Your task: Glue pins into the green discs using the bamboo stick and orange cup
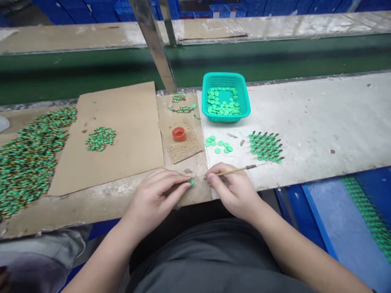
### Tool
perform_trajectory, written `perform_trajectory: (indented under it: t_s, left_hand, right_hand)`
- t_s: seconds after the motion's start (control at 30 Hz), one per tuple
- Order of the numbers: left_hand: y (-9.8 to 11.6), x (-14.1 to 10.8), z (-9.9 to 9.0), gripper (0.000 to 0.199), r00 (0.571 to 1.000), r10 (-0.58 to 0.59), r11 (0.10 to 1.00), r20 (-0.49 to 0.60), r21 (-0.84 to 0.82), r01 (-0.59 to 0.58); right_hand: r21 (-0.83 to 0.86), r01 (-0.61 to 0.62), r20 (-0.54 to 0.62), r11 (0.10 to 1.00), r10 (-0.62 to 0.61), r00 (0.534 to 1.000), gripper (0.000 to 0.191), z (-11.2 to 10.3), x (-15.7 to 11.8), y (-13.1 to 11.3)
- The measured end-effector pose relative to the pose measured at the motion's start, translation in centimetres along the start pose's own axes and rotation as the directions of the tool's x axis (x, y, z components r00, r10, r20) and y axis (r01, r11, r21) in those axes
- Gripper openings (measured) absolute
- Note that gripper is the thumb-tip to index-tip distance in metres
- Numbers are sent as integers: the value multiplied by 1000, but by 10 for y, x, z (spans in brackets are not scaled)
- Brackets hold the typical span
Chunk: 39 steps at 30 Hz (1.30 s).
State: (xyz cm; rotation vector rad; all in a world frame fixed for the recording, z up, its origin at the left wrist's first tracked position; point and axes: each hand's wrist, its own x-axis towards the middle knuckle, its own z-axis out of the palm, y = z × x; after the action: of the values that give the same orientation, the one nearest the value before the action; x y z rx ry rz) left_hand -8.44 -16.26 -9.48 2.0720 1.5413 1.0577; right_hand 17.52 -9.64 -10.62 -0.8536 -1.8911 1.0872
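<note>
Between the thumb and forefinger of my left hand (159,191) is a small green piece (191,181), pinched just above the table's near edge. My right hand (230,185) grips a slim wooden stick (233,171) with a dark collar and a fine pale tip pointing right. The stick's other end is by my right fingertips, a short gap from the green piece. Loose green discs (226,144) lie beyond my right hand. Farther right, green discs with dark upright parts (265,146) stand in close rows. A small red cup (179,134) sits on a rough brown pad (186,151).
A teal basket (226,119) of green discs stands at the back. On the left lie a large heap of green-and-gold pieces (33,158) and a smaller pile (100,138) on cardboard (131,122). A metal post (155,49) rises behind. Lower right, a blue tray (332,215) holds green pieces.
</note>
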Motion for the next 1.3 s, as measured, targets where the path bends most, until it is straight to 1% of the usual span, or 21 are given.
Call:
perform_trajectory:
  t_s: [0.1, 0.17, 0.27, 0.37, 0.47, 0.53, 0.73, 0.93, 1.07, 1.17, 1.23, 1.3]
  left_hand:
    - [-6, -3, 2, 17, 999, 45, 997, 19, 63, -47]
    - [-8, -4, 3, 19, 996, 82, 989, 26, 122, -85]
    - [-9, -4, 5, 10, 996, 80, 985, 33, 148, -84]
    - [-10, -4, 6, 11, 999, 26, 991, 39, 131, -31]
    - [-9, -6, 7, 12, 999, -13, 992, 37, 123, 8]
    - [-8, -6, 7, 11, 999, -29, 991, 38, 129, 24]
    - [-2, -1, 6, 7, 995, -85, 990, 43, 117, 80]
    - [2, 0, 5, 9, 994, -101, 991, 49, 91, 97]
    - [2, 1, 6, 11, 995, -89, 992, 53, 98, 83]
    - [2, 1, 6, 12, 996, -80, 992, 43, 102, 76]
    - [1, 1, 5, 15, 996, -80, 992, 35, 101, 76]
    - [0, 1, 5, 16, 996, -81, 993, 47, 94, 77]
  right_hand:
    - [41, -77, 75, 996, 74, 994, 11, -4, 5, -4]
    - [49, -92, 133, 995, 84, 987, 11, -5, 10, -5]
    - [-19, -6, 207, 1000, 9, 978, 16, -5, 19, -4]
    - [-82, 128, 267, 988, -102, 958, 24, 0, 26, 2]
    - [-112, 221, 289, 969, -182, 940, 27, 6, 30, 10]
    - [-115, 246, 295, 963, -203, 934, 27, 9, 31, 14]
    - [-177, 216, 317, 960, -152, 936, 26, 8, 33, 14]
    - [-146, 234, 314, 961, -179, 932, 25, 8, 36, 13]
    - [-113, 248, 348, 962, -195, 917, 27, 8, 40, 12]
    - [-126, 243, 375, 962, -181, 909, 20, 7, 39, 13]
    - [-116, 267, 385, 957, -205, 900, 14, 7, 36, 13]
    - [-107, 311, 402, 944, -245, 882, 15, 7, 33, 12]
